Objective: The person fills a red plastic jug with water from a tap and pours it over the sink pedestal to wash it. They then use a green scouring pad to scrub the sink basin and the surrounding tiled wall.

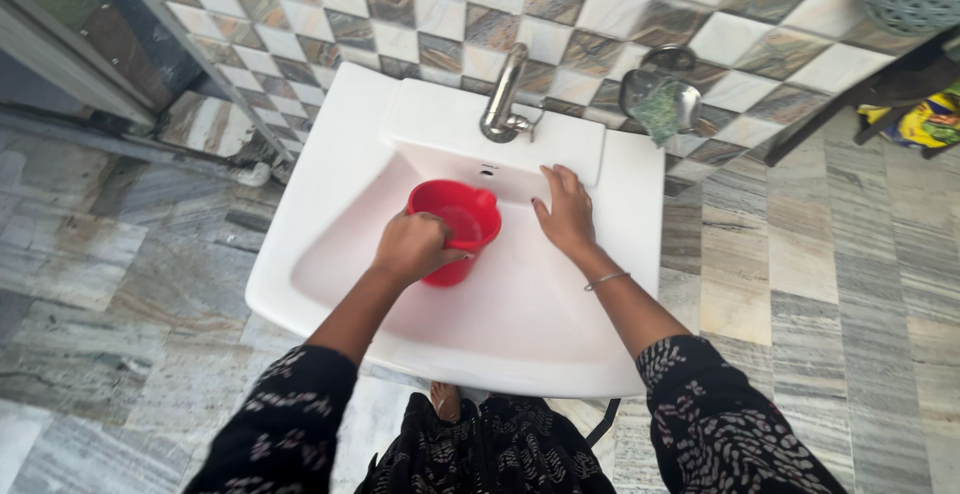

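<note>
A red plastic mug (462, 216) stands tilted inside the white wash basin (330, 144), below the metal tap (503, 96). My left hand (414, 247) grips the mug at its near side, fingers wrapped over the rim. My right hand (565, 212) lies flat and spread on the inside wall of the basin, to the right of the mug and just under the tap ledge. It holds nothing. A thin bangle sits on that wrist. No water runs from the tap.
A metal soap dish (660, 99) with a green scrub pad hangs on the tiled wall right of the tap. A dark shelf edge (880, 89) juts in at the upper right. Grey marble floor surrounds the basin; my foot (445, 401) shows beneath it.
</note>
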